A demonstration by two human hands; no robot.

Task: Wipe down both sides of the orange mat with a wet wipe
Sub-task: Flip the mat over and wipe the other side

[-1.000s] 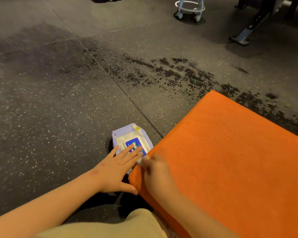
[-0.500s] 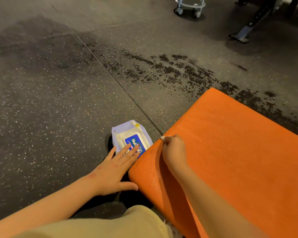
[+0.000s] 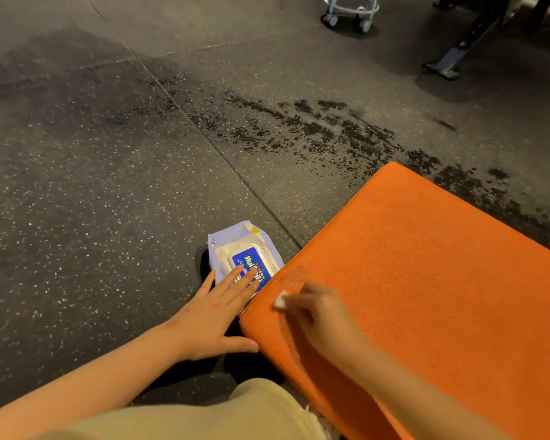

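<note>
I am low on the floor (image 3: 92, 201) with the orange mat (image 3: 442, 281) lying flat on it, filling the lower right of the frame, its near corner pointing toward my knee at the bottom edge. My right hand (image 3: 321, 315) sits on the mat close to its left edge, fingers curled down around a bunched wet wipe (image 3: 280, 301); only a small white wad pokes out past my fingertips. The hand is blurred, so I can't say exactly how each finger lies. I think I hold the wipe balled up like this so I can press hard and scrub along the border.

My left hand (image 3: 213, 315) is flat and spread, gripping nothing. The palm is on the floor just beside the mat's edge and the straight fingers rest on the lid of the pack of wipes (image 3: 235, 249), which lies against the mat in the middle of the frame. That looks like a prop for my weight while I lean in.

The mat is bright orange with a fine pebbled surface and a thick, rounded, padded edge. A slightly darker patch just above the wipe looks damp. Most of the top face looks dry to me, and the underside is not yet turned up.
</note>
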